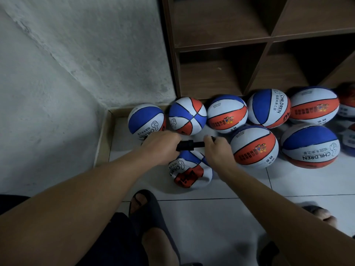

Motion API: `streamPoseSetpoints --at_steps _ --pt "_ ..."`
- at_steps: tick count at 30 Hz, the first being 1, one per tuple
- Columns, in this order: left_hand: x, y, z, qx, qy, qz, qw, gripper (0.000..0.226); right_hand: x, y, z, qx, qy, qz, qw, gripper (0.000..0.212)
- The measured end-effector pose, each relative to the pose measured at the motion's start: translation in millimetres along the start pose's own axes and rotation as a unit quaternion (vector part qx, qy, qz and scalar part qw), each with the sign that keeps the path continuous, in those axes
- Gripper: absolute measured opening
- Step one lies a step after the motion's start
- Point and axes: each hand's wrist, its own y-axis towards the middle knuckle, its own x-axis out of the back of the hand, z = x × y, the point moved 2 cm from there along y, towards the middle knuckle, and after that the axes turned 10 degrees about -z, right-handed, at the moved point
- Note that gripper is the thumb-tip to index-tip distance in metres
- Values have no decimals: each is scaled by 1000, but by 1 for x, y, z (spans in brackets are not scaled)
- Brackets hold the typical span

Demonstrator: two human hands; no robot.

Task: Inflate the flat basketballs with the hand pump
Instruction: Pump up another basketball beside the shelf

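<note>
Pump (190, 145) ends hidden (inside both fists)

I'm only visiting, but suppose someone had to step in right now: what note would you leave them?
Left hand grips one end of the black hand pump; right hand grips the other end.
The pump is held level just above the flat basketball on the floor tiles.
Done: round balls lie by the shelf.
Left: inflate this crumpled one; needle connection not visible.

Dim, cool indoor light, wide-angle view

Shelf compartments (315, 60) sink into deep shadow; the floor tiles (211, 217) show faint sheen; straight lines bow towards the edges, with slight softness.
</note>
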Motion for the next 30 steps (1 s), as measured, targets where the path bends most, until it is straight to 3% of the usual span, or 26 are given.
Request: streamPoseSetpoints --at_steps 14,18,22,26,30 --pt "9 -2 -10 -9 -19 5 1000 10 -4 -5 1 45 -1 36 998 39" --pt "17 1 18 38 -28 7 999 29 34 20 -4 43 35 -25 998 40" --pt "9 3 27 57 -16 10 998 31 59 34 -7 69 38 -51 996 40" --pt "10 2 17 34 -19 14 999 24 39 27 -4 58 36 -100 993 33" --pt "4 -1 1 31 -20 15 999 22 12 11 -3 80 -3 -88 993 37"
